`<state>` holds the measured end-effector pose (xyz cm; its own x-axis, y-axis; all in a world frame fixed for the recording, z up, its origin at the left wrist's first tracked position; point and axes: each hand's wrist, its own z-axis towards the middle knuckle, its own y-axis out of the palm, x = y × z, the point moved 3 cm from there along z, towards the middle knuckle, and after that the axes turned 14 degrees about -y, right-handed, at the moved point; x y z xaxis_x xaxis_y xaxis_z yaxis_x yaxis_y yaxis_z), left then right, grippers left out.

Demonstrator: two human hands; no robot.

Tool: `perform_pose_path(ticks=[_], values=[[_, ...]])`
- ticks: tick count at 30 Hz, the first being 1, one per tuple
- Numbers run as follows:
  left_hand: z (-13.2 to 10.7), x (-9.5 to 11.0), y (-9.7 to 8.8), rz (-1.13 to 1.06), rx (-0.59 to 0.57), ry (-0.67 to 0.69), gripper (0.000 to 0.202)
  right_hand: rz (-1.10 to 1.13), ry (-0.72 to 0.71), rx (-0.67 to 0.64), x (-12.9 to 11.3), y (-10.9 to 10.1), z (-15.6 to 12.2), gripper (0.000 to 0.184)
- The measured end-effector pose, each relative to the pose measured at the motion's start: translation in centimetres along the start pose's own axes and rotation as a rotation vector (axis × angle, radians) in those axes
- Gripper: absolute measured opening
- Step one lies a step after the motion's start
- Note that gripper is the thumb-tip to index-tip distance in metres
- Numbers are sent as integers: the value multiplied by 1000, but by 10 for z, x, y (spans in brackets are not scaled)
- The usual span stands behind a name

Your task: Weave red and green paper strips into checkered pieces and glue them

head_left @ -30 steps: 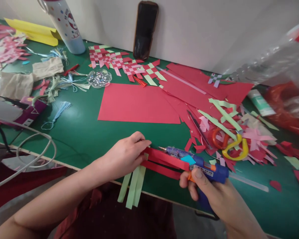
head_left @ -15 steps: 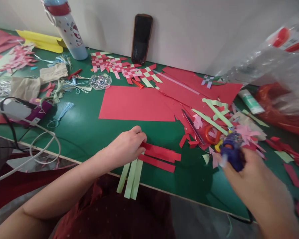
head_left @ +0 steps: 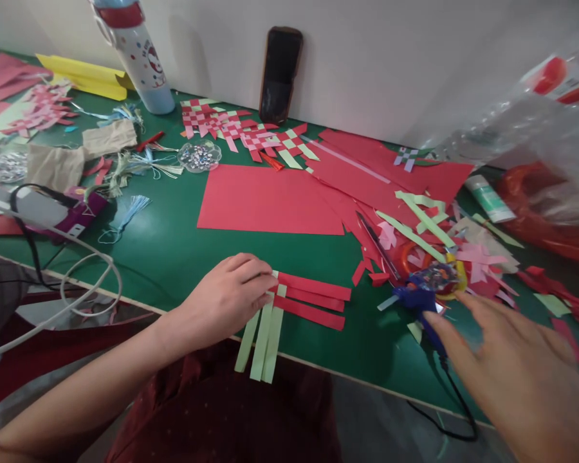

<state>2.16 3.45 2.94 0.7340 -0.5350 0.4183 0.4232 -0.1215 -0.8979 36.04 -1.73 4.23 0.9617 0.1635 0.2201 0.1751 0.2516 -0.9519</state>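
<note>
My left hand (head_left: 236, 289) is closed over the upper left corner of a small weave of paper strips at the table's front edge. Red strips (head_left: 313, 299) run out to the right of it, and pale green strips (head_left: 265, 347) hang down past the edge. The fingers hide the corner of the weave. My right hand (head_left: 502, 347) is open, fingers apart, just right of a blue hot glue gun (head_left: 417, 299). That glue gun lies on the table by the orange-handled scissors (head_left: 408, 257), its black cord trailing over the front edge.
Behind the weave lies a red paper sheet (head_left: 270, 199). Finished woven pieces (head_left: 251, 132), a leaning phone (head_left: 280, 74) and a bottle (head_left: 147, 67) line the wall. A dish of beads (head_left: 199, 156) and tassels (head_left: 130, 212) sit left; paper scraps (head_left: 480, 254) and a glue stick (head_left: 489, 199) right.
My right hand has let go of the glue gun, which now lies on the table, and its fingers have spread. My left hand stays on the paper weave.
</note>
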Motion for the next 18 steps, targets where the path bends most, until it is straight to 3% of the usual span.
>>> perform_pose_path(ticks=[2,4,7,9,12,18], values=[[-6,-3,5,24,3,31,24,65,-74,218,-31,-19,11,41],[-9,-6,10,55,8,56,29,213,-283,306,-74,-29,24,33],[-10,-10,17,77,3,55,33,290,-438,221,-130,-23,40,33],[-9,-12,19,68,-7,51,33,284,-467,152,-152,-13,46,34],[-9,-14,20,51,-27,50,35,277,-477,90,-163,-3,49,36],[-9,-16,25,34,-15,50,35,273,-465,63,-162,1,48,35]])
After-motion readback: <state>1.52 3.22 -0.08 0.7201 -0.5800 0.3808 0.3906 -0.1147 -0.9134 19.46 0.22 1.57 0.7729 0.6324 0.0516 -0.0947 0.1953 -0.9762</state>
